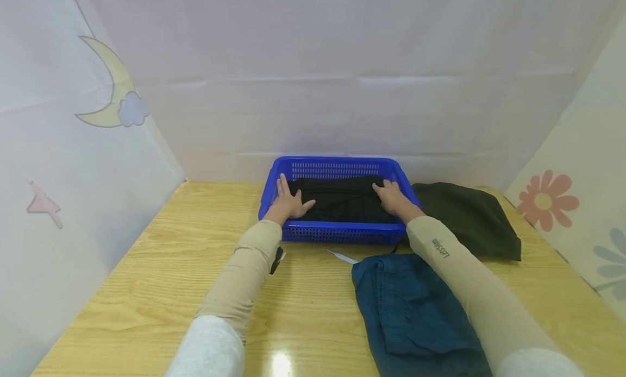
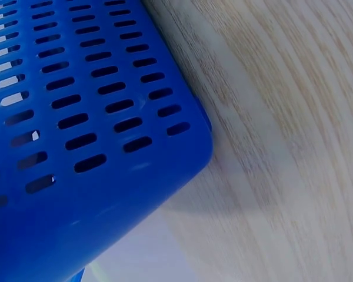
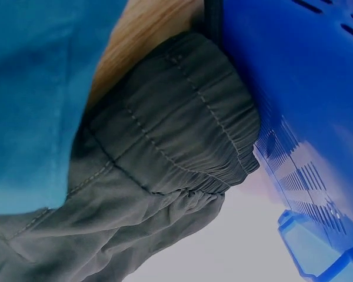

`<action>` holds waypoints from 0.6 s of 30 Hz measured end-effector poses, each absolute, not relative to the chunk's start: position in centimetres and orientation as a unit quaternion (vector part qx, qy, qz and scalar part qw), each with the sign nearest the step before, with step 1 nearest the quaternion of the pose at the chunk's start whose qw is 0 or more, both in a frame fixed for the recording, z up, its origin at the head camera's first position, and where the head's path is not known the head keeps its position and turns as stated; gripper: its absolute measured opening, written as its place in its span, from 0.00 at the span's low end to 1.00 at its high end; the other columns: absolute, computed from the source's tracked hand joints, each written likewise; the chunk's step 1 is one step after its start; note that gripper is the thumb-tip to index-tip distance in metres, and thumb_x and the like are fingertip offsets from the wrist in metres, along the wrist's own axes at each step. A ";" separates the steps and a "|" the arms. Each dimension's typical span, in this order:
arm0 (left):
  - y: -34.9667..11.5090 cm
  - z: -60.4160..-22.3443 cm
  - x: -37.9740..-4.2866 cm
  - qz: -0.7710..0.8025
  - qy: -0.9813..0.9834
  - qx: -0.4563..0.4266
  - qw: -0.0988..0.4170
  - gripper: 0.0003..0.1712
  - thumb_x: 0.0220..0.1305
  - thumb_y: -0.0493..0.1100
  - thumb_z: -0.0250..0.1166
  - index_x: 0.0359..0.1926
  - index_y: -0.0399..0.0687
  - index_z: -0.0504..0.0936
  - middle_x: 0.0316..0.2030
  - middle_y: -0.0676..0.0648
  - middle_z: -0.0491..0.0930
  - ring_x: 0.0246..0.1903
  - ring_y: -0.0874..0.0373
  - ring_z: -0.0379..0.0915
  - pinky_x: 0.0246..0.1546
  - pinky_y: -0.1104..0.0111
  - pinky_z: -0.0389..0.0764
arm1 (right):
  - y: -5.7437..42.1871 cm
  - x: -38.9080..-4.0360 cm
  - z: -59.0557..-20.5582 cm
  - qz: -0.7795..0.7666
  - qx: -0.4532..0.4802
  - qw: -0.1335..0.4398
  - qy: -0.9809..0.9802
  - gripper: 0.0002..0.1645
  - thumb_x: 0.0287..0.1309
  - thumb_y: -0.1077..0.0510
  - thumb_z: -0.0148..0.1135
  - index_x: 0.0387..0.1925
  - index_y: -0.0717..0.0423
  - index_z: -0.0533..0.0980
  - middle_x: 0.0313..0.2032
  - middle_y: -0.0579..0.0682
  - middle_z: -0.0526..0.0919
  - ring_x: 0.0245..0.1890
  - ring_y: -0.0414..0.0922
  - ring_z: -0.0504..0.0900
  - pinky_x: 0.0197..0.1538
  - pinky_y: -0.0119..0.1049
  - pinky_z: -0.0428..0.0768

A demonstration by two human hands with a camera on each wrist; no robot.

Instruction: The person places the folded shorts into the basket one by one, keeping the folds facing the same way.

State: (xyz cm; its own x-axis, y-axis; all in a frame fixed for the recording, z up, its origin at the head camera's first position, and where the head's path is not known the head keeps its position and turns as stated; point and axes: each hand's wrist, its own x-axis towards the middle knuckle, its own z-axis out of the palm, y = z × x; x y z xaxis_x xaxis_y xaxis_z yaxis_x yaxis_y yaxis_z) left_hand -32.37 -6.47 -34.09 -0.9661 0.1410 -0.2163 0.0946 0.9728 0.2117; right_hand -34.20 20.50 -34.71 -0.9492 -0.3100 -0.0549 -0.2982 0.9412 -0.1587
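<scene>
A blue plastic basket [image 1: 342,233] with slotted walls stands at the back of the table, and a folded black cloth garment [image 1: 337,200] lies inside it. My left hand [image 1: 289,204] is at the basket's left end, fingers spread and straight, thumb lying over the black cloth. At the right end, my right hand [image 1: 393,199] rests on the cloth with its fingertips near the far edge. Neither hand shows in the wrist views. The left wrist view has the outer corner of the basket [image 2: 106,129] over wood; the right one has its outer wall [image 3: 306,106].
A folded teal garment [image 1: 415,312] lies front right, under my right forearm. Beside the basket is a dark green garment [image 1: 459,219], its gathered elastic band [image 3: 194,111] plain in the right wrist view. A thin white pointed piece [image 1: 342,256] lies before the basket. Hanging fabric stands behind.
</scene>
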 end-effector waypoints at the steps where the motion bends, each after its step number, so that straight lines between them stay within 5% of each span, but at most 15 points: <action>1: -6.5 -34.1 -32.4 0.099 0.987 0.062 0.111 0.40 0.64 0.66 0.36 0.68 0.46 0.47 0.61 0.36 0.11 0.61 0.44 0.09 0.60 0.54 0.52 | 20.5 -34.2 -34.7 -0.068 -0.157 0.039 0.984 0.33 0.55 0.76 0.46 0.63 0.70 0.52 0.61 0.75 0.44 0.59 0.71 0.45 0.57 0.60 0.53; 7: -6.5 -34.2 -32.4 0.058 0.992 0.084 0.079 0.41 0.64 0.66 0.35 0.68 0.43 0.47 0.63 0.36 0.15 0.63 0.45 0.13 0.63 0.57 0.36 | 20.5 -34.1 -35.0 -0.056 -0.166 0.040 0.984 0.33 0.54 0.75 0.48 0.62 0.72 0.53 0.64 0.72 0.37 0.60 0.69 0.42 0.58 0.58 0.54; 18: -6.6 -34.1 -32.7 0.037 0.991 0.080 0.100 0.43 0.65 0.66 0.32 0.68 0.39 0.41 0.66 0.37 0.25 0.65 0.46 0.25 0.63 0.60 0.34 | 20.4 -34.0 -34.7 -0.051 -0.178 0.073 0.980 0.31 0.57 0.77 0.41 0.63 0.74 0.49 0.62 0.74 0.42 0.60 0.67 0.49 0.59 0.55 0.55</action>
